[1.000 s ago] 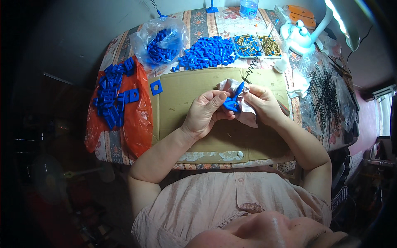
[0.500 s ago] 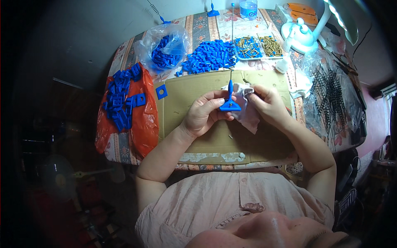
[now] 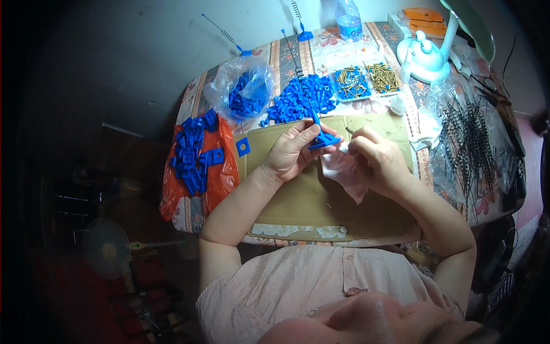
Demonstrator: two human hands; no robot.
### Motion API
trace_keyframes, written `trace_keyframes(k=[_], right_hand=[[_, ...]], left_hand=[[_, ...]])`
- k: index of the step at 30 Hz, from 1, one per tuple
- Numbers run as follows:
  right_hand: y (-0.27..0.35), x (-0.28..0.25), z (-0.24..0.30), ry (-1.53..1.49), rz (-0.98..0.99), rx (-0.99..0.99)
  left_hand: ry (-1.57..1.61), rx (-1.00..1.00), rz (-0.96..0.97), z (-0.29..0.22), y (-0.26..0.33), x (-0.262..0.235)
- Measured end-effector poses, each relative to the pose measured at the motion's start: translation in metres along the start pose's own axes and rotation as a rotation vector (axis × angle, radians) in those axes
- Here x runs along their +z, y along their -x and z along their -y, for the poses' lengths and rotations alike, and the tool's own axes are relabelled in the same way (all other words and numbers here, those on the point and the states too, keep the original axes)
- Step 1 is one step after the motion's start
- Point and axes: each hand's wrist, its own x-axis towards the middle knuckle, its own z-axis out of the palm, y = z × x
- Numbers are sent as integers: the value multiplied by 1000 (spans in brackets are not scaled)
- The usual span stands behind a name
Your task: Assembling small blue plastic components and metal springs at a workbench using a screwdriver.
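My left hand (image 3: 293, 150) grips a small blue plastic base with an upright post (image 3: 321, 136), held over a brown cardboard sheet (image 3: 321, 200). My right hand (image 3: 375, 160) is right beside it, fingers pinched near the part's right edge, with a crumpled clear plastic bag (image 3: 344, 172) under the palm. Whether the right fingers hold a small piece I cannot tell.
A pile of blue parts (image 3: 302, 97) lies behind the cardboard, with a clear bag of blue parts (image 3: 243, 92) to its left. Flat blue plates (image 3: 195, 152) rest on an orange bag. Trays of brass screws (image 3: 366, 80), black springs (image 3: 472, 143), a lamp base (image 3: 424, 57) and a bottle (image 3: 349, 23) stand behind.
The blue part has turned from tilted to upright in my left hand. My right hand has moved from gripping it to pinching just beside it.
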Motion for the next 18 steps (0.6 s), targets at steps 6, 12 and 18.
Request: trace_keyframes(k=[6, 12, 18], right_hand=[[-2, -1, -6, -315, -32, 218], [-8, 0, -16, -841, -79, 435], [-12, -3, -16, -1025, -106, 429]], left_hand=[[-135, 113, 89, -2, -29, -1], [-193, 203, 131, 2, -51, 2], [-131, 192, 178, 4, -53, 11]])
